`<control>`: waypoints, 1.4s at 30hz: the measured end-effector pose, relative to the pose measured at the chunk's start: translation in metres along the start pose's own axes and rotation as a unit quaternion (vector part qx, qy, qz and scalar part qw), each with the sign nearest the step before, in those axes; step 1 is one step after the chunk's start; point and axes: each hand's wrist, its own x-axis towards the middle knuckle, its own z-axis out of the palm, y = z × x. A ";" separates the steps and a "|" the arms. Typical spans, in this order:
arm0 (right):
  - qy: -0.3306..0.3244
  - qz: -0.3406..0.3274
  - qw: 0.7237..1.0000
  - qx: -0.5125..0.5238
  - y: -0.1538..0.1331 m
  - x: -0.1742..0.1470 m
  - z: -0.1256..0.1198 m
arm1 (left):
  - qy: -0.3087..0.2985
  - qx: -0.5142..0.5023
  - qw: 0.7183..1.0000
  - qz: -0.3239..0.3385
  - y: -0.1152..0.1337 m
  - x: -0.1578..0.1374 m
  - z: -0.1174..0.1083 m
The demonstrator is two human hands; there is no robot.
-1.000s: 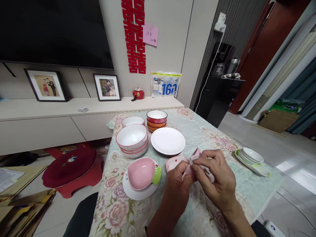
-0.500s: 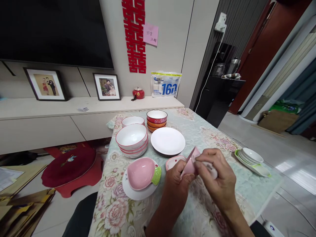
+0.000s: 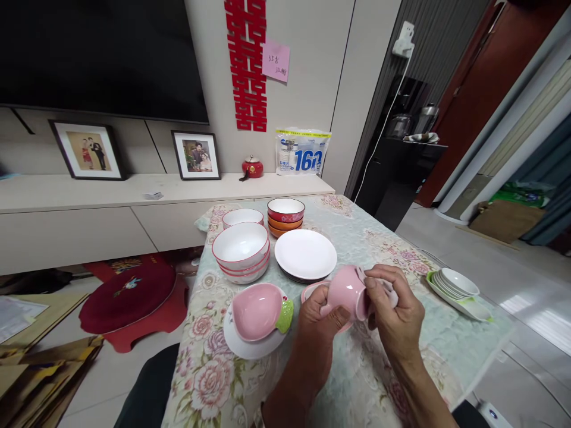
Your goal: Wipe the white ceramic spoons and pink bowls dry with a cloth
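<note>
My left hand (image 3: 317, 324) grips a glossy pink bowl (image 3: 345, 288) by its rim, tilted so its rounded outside and foot face up and right. My right hand (image 3: 398, 312) is closed on a crumpled white cloth (image 3: 392, 295), its fingertips against the bowl's foot. Just behind my left hand, a small pink-rimmed dish (image 3: 308, 291) is partly hidden. On the left, a pink strawberry-shaped bowl (image 3: 256, 312) with a green leaf handle rests on a white plate (image 3: 250, 352).
Red-rimmed white bowls (image 3: 241, 246) are stacked at the back left. Beside them are red and orange bowls (image 3: 286, 219) and white plates (image 3: 306, 254). Small white dishes (image 3: 455, 282) sit on a green-edged dish at the right. A plastic package (image 3: 303, 153) stands on the cabinet.
The pink bowl has been turned in my left hand, so its outside and foot now show instead of its side edge. My right hand has shifted with the cloth toward the foot.
</note>
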 end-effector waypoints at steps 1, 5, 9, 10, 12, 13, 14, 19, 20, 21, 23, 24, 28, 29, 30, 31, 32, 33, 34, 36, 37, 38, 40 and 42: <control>-0.003 -0.056 0.998 -0.031 -0.001 -0.001 0.000 | 0.008 -0.031 0.999 -0.003 0.000 0.000 0.002; 0.000 -0.181 0.977 -0.112 -0.004 -0.003 0.003 | 0.028 -0.084 0.996 0.001 0.004 0.000 0.006; -0.023 -0.202 0.969 -0.143 -0.010 -0.007 0.011 | 0.041 -0.125 0.991 0.013 0.006 0.002 0.003; -0.037 -0.205 0.968 -0.143 -0.013 -0.009 0.013 | 0.050 -0.130 0.990 0.017 0.006 0.003 0.002; -0.070 -0.206 0.967 -0.135 -0.019 -0.012 0.015 | 0.067 -0.131 0.989 0.019 0.005 0.004 -0.001; -0.085 -0.207 0.966 -0.128 -0.021 -0.013 0.015 | 0.070 -0.128 0.989 0.018 0.005 0.004 -0.001; -0.100 -0.208 0.966 -0.120 -0.023 -0.012 0.014 | 0.068 -0.123 0.990 0.015 0.005 0.004 -0.001; -0.097 -0.222 0.963 -0.120 -0.018 -0.004 0.003 | 0.041 -0.091 0.995 -0.004 0.002 0.001 0.003; -0.087 -0.221 0.962 -0.136 -0.017 -0.003 0.003 | 0.045 -0.087 0.995 -0.001 0.002 0.001 0.003; -0.081 -0.217 0.961 -0.154 -0.016 -0.003 0.003 | 0.051 -0.086 0.995 0.005 0.003 0.001 0.002; -0.095 -0.200 0.958 -0.181 -0.018 -0.005 0.004 | 0.062 -0.094 0.993 0.017 0.003 0.003 0.000; -0.115 -0.192 0.957 -0.185 -0.020 -0.007 0.005 | 0.066 -0.104 0.992 0.020 0.004 0.004 -0.001; -0.179 -0.194 0.954 -0.143 -0.025 -0.008 0.007 | 0.049 -0.138 0.989 -0.005 0.003 0.004 -0.001; -0.176 -0.203 0.954 -0.131 -0.023 -0.006 0.007 | 0.039 -0.140 0.989 -0.014 0.002 0.003 0.000; -0.162 -0.211 0.955 -0.127 -0.020 -0.004 0.006 | 0.031 -0.141 0.989 -0.018 0.001 0.002 0.002; -0.142 -0.218 0.957 -0.132 -0.016 -0.003 0.006 | 0.028 -0.141 0.989 -0.017 0.001 0.001 0.003; -0.119 -0.220 0.957 -0.146 -0.013 -0.002 0.006 | 0.028 -0.140 0.990 -0.011 0.000 0.001 0.003; -0.098 -0.216 0.957 -0.167 -0.011 -0.001 0.006 | 0.033 -0.138 0.990 -0.001 0.000 0.001 0.004; -0.086 -0.208 0.956 -0.188 -0.010 -0.002 0.006 | 0.039 -0.136 0.990 0.008 0.000 0.001 0.004; -0.100 -0.181 0.956 -0.210 -0.014 -0.006 0.007 | 0.050 -0.138 0.989 0.020 0.001 0.002 0.003; -0.121 -0.168 0.957 -0.205 -0.018 -0.008 0.008 | 0.054 -0.141 0.988 0.020 0.001 0.002 0.003; -0.144 -0.160 0.958 -0.191 -0.022 -0.010 0.008 | 0.058 -0.143 0.988 0.016 0.001 0.002 0.003; -0.172 -0.164 0.960 -0.148 -0.028 -0.011 0.007 | 0.056 -0.145 0.988 0.002 0.001 0.001 0.003; -0.167 -0.190 0.960 -0.117 -0.029 -0.009 0.005 | 0.039 -0.137 0.990 -0.008 -0.001 -0.001 0.005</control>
